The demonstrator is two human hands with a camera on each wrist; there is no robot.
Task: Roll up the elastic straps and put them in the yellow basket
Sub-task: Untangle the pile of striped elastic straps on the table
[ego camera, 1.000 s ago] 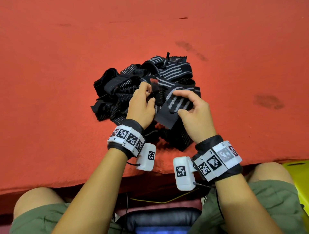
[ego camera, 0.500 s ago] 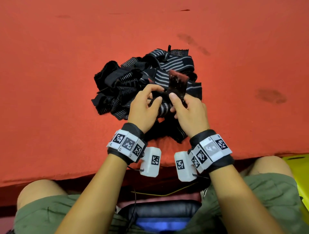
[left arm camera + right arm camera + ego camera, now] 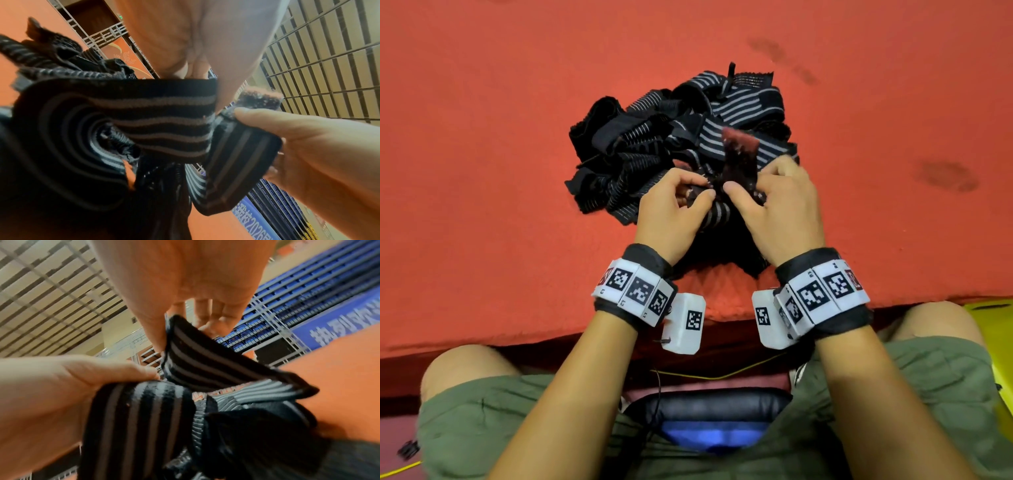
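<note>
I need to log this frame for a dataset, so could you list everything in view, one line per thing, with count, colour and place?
elastic strap: one, black with grey stripes, lifted between both hands at the near side of the pile, fuzzy fastener end sticking up.
pile of elastic straps: count unclear, black with grey stripes, tangled on the cloth beyond the hands.
red cloth: one, red with a few dark stains, covering the work surface.
yellow basket: one, yellow, only an edge at the right border.
wrist bands: two, white with black markers, one on each wrist.
shorts: green, on the lap.
left hand: pinches the strap.
right hand: pinches the strap.
</note>
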